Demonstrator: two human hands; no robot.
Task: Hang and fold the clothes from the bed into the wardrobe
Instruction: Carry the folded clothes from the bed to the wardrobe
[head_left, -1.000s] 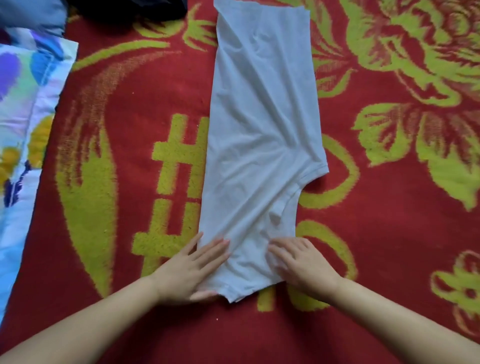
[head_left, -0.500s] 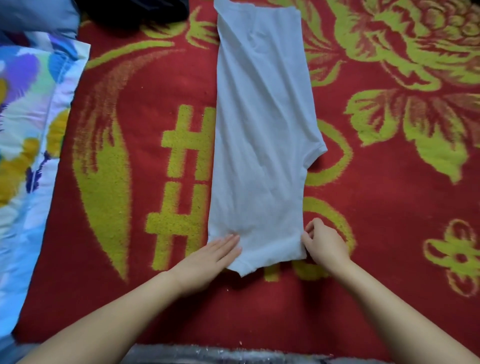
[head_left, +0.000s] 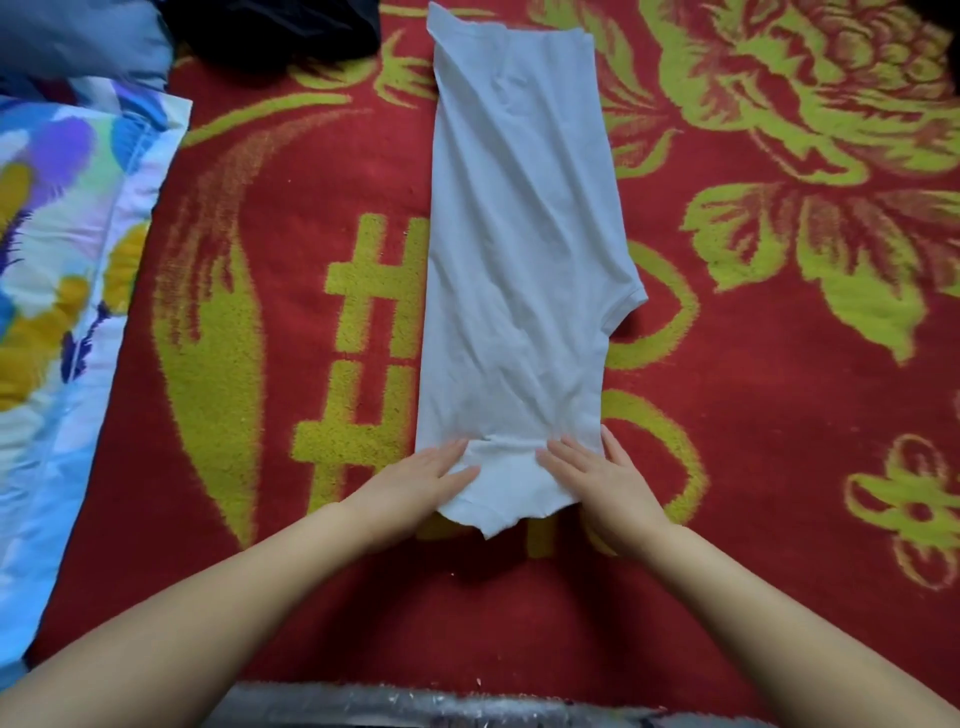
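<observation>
White shirt (head_left: 519, 249) lies flat on the bed, on a red blanket (head_left: 753, 467) with a yellow-green flower pattern. The shirt is folded lengthwise into a long narrow strip running from the near edge of the bed away toward the top of view. One ribbed sleeve edge juts out from the shirt's right side about halfway along. The fabric shows light diagonal creases.

Left hand (head_left: 415, 480): fingers straight and together, palm down, resting on the shirt's near left corner, the fingertips on the cloth and the heel of the hand on the blanket just left of the shirt. It clasps nothing.

Right hand (head_left: 597, 478): fingers straight, slightly spread, laid flat on the shirt's near right corner, with the outer edge of the hand on the blanket at the shirt's right edge. It also grips nothing; it only presses. A small ridge of bunched cloth sits between the two hands. The shirt's near hem is uneven and pokes out toward the person, between the wrists.

Left of the shirt, well apart: a floral pillow (head_left: 57, 260) in blue, purple and yellow at the blanket's edge. Beyond the shirt's far left corner lies a dark garment (head_left: 280, 26), with a grey-blue cloth (head_left: 78, 41) further left of it.
</observation>
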